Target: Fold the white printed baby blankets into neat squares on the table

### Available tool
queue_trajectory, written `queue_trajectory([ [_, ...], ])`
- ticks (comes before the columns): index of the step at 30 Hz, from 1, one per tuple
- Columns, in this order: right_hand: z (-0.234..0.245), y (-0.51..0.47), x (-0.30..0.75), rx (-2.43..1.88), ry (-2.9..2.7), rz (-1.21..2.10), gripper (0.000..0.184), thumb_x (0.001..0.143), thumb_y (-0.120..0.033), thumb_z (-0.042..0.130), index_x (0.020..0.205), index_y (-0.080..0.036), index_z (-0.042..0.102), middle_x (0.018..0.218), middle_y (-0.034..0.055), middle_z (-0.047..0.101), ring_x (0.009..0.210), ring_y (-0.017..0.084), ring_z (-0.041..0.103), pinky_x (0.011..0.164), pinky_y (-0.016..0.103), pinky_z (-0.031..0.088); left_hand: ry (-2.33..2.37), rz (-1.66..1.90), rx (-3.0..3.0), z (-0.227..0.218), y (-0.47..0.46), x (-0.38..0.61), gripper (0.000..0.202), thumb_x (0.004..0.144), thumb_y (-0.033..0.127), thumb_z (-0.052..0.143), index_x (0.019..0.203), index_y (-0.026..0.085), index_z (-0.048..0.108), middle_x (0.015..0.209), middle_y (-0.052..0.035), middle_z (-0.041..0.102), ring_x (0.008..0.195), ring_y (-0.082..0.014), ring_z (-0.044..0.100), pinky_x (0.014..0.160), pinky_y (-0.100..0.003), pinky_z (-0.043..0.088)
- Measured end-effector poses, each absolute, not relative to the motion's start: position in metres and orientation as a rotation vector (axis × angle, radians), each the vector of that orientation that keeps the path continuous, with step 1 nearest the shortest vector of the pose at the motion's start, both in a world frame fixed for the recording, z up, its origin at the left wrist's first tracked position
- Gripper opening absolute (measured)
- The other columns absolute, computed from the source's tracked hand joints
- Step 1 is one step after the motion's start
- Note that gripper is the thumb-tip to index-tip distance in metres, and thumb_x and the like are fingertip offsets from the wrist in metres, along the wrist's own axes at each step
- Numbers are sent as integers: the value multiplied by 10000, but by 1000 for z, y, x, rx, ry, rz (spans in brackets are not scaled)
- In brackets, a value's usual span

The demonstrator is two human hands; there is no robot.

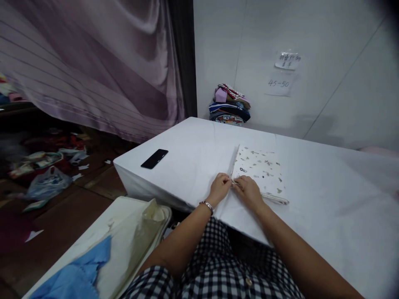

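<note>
Handling: printed cloth (260, 170) judged soft, light; best taken by near edge;
Grip: left hand (220, 187), right hand (249, 191) pinched that edge

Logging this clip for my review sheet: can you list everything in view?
table: one, white-covered, centre
printed cloth: one, white with grey motifs, folded on table
phone: one, black, table's left corner
fabric stack: one, multicoloured, by far wall
paper notes: two, white, on wall
curtain: one, mauve, left
blue cloth: one, blue, lower left
left hand: one, braceleted, pinching printed cloth's near edge
right hand: one, pinching same edge
</note>
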State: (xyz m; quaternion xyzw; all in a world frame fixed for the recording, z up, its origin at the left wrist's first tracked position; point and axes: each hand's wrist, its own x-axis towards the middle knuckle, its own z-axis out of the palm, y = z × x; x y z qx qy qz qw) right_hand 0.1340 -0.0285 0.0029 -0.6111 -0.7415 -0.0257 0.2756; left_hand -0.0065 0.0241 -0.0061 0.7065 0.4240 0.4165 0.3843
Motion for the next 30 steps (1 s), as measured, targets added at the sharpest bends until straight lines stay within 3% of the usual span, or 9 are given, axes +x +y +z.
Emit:
queue_trajectory([
  [4, 6, -27, 131, -1698, -1929, -46, 253, 897, -336, 407, 844, -216, 623, 791, 43, 591, 779, 175, 516, 688, 284, 361, 1020, 1104, 1764, -7, 25, -10, 170, 801, 207, 510, 669, 171, 612, 930, -29, 586, 864, -129, 555, 772, -248, 439],
  [7, 6, -28, 131, -1690, -1876, -30, 261, 908, -319, 377, 815, -210, 595, 794, 44, 590, 786, 176, 518, 683, 282, 361, 1172, 1156, 1768, -6, 21, -14, 101, 789, 200, 527, 722, 171, 597, 845, -16, 580, 772, -122, 545, 708, -243, 433],
  [10, 4, -30, 132, -1639, -1840, -36, 252, 916, -297, 354, 821, -205, 568, 812, 51, 586, 795, 183, 512, 697, 292, 363, 1339, 1105, 1901, -5, 13, -17, 36, 761, 209, 576, 753, 175, 582, 803, -7, 561, 700, -119, 522, 699, -257, 426],
  [15, 2, -32, 131, -1600, -1959, -147, 240, 913, -252, 355, 852, -193, 579, 846, 73, 585, 817, 197, 494, 714, 312, 352, 1352, 967, 2088, -3, 7, -15, 74, 762, 246, 609, 735, 184, 578, 806, -19, 564, 746, -144, 535, 719, -274, 427],
  [19, 2, -32, 129, -1641, -2079, -206, 241, 912, -245, 369, 854, -184, 594, 841, 77, 582, 807, 199, 484, 712, 313, 340, 1341, 961, 2051, -1, 9, -15, 66, 775, 234, 595, 732, 186, 584, 799, -9, 568, 740, -134, 538, 708, -260, 426],
  [26, -1, -31, 128, -1630, -2082, -208, 223, 872, -359, 468, 912, -175, 587, 897, 78, 578, 866, 213, 485, 726, 318, 342, 1275, 999, 1944, 0, 10, -18, 74, 796, 169, 540, 751, 183, 598, 809, 7, 576, 736, -113, 535, 709, -235, 424],
  [30, -2, -29, 127, -1652, -2009, -181, 195, 880, -323, 442, 855, -189, 580, 855, 71, 584, 830, 209, 493, 713, 317, 347, 1188, 1014, 1936, 0, 12, -20, 98, 780, 124, 533, 759, 183, 608, 819, 10, 581, 781, -114, 548, 741, -227, 432],
])
